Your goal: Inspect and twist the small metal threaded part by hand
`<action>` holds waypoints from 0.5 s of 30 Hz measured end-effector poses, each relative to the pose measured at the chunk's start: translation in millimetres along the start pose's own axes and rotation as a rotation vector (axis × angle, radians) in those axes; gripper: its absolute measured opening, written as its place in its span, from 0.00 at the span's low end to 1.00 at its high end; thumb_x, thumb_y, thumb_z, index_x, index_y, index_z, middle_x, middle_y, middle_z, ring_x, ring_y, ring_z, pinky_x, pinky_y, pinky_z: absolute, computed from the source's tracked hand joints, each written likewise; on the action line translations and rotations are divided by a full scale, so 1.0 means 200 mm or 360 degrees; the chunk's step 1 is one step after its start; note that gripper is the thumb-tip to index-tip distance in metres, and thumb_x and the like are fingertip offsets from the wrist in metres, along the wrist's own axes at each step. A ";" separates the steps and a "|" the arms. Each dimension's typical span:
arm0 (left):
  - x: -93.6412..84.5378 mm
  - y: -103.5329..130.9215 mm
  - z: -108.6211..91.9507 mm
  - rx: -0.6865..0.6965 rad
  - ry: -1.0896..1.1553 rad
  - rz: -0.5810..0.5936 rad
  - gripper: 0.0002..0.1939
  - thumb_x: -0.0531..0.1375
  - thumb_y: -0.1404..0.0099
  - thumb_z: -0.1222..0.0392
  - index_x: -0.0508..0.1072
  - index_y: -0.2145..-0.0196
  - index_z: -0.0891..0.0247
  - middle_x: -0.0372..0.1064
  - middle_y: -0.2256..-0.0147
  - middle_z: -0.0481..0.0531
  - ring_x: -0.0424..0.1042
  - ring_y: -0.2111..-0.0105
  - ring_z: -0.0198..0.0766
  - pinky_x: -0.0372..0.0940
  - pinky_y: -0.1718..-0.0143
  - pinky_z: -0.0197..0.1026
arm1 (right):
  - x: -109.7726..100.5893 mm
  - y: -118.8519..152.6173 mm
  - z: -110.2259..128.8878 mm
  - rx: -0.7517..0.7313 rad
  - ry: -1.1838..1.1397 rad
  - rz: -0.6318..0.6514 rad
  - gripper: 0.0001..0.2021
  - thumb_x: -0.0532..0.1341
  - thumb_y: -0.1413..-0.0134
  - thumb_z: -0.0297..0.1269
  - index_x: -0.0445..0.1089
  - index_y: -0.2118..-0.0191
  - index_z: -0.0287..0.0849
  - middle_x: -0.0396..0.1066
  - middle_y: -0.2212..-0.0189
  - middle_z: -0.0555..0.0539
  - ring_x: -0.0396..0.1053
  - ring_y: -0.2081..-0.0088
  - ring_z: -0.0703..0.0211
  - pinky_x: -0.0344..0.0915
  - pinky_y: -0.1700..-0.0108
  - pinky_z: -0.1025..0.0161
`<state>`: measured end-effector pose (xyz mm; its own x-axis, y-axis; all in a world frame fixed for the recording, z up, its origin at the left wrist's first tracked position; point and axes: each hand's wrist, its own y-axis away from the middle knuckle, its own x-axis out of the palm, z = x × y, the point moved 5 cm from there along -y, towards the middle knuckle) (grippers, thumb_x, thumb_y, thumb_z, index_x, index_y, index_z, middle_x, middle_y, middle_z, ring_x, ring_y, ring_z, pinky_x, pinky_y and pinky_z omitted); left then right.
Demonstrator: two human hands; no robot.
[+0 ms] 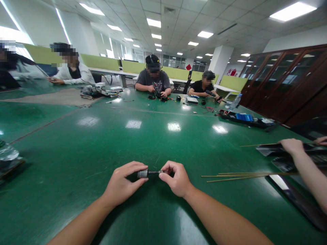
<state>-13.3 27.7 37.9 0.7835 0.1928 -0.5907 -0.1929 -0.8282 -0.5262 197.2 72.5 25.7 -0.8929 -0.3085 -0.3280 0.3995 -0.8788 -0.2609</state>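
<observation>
Low over the green table, my two hands hold opposite ends of a small metal piece: a thick grey cylinder [142, 174] with a thin dark shaft [153, 172] running to the right. The thumb and fingers of my left hand [122, 185] pinch the cylinder from both sides. My right hand [178, 178] is closed in a pinch on the shaft's far end, which the fingertips partly hide. The shaft lies roughly level between the hands. Its exact kind is too small to tell.
Thin brass-coloured rods [230, 175] and a dark panel [288, 194] lie to the right, near a co-worker's hand [292, 147]. A black tray [230, 117] and water bottle [235, 102] stand farther right. At left is a clear bottle [7, 152]. Several people work across the table [114, 136].
</observation>
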 end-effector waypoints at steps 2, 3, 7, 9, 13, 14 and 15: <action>0.00 0.00 0.00 0.0003 0.0003 -0.0003 0.16 0.68 0.40 0.60 0.77 0.53 0.52 0.75 0.56 0.49 0.75 0.56 0.38 0.70 0.53 0.41 | 0.00 0.00 0.00 0.0010 -0.0022 -0.0002 0.06 0.66 0.48 0.35 0.72 0.69 0.38 0.66 0.77 0.52 0.61 0.74 0.64 0.58 0.70 0.66; 0.00 0.00 0.00 0.0000 0.0006 -0.0003 0.16 0.68 0.40 0.60 0.77 0.53 0.53 0.75 0.56 0.50 0.75 0.56 0.39 0.70 0.53 0.42 | 0.00 0.00 0.00 0.0013 -0.0030 -0.0001 0.06 0.66 0.48 0.35 0.72 0.69 0.38 0.66 0.77 0.52 0.61 0.74 0.64 0.58 0.70 0.66; 0.00 -0.01 -0.01 -0.0019 0.0015 0.0001 0.16 0.68 0.39 0.60 0.76 0.53 0.54 0.75 0.55 0.51 0.75 0.56 0.40 0.70 0.52 0.43 | 0.00 0.00 -0.01 0.0023 -0.0040 -0.0010 0.06 0.66 0.48 0.36 0.72 0.69 0.39 0.66 0.77 0.52 0.61 0.74 0.64 0.58 0.71 0.66; 0.00 -0.01 0.00 -0.0029 0.0016 0.0000 0.16 0.67 0.39 0.59 0.76 0.53 0.54 0.75 0.55 0.52 0.75 0.56 0.40 0.70 0.52 0.43 | 0.00 0.00 -0.01 0.0031 -0.0051 -0.0013 0.06 0.66 0.49 0.36 0.72 0.69 0.39 0.66 0.77 0.52 0.61 0.75 0.64 0.57 0.71 0.66; -0.01 0.00 0.01 -0.0065 -0.0009 -0.0005 0.15 0.67 0.39 0.58 0.76 0.53 0.56 0.75 0.56 0.53 0.75 0.56 0.41 0.69 0.52 0.43 | -0.01 0.00 0.00 0.0038 -0.0082 -0.0040 0.06 0.66 0.50 0.36 0.72 0.69 0.39 0.66 0.78 0.52 0.60 0.75 0.64 0.57 0.71 0.66; -0.01 0.00 0.01 -0.0077 -0.0019 0.0000 0.15 0.67 0.39 0.57 0.76 0.54 0.56 0.75 0.56 0.53 0.75 0.56 0.42 0.69 0.52 0.43 | -0.01 -0.01 -0.01 0.0046 -0.0108 -0.0045 0.06 0.67 0.50 0.36 0.73 0.70 0.39 0.66 0.78 0.52 0.60 0.75 0.64 0.57 0.71 0.66; -0.01 0.00 0.02 -0.0093 -0.0031 0.0000 0.15 0.67 0.39 0.56 0.76 0.54 0.57 0.75 0.56 0.53 0.75 0.56 0.42 0.69 0.52 0.44 | -0.01 -0.01 -0.02 0.0068 -0.0165 -0.0041 0.07 0.67 0.50 0.37 0.72 0.70 0.39 0.66 0.78 0.52 0.61 0.76 0.64 0.58 0.71 0.66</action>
<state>-17.9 28.6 36.9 0.7716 0.2025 -0.6030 -0.1576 -0.8575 -0.4897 199.6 76.1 23.9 -0.9203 -0.3195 -0.2256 0.3688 -0.9011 -0.2283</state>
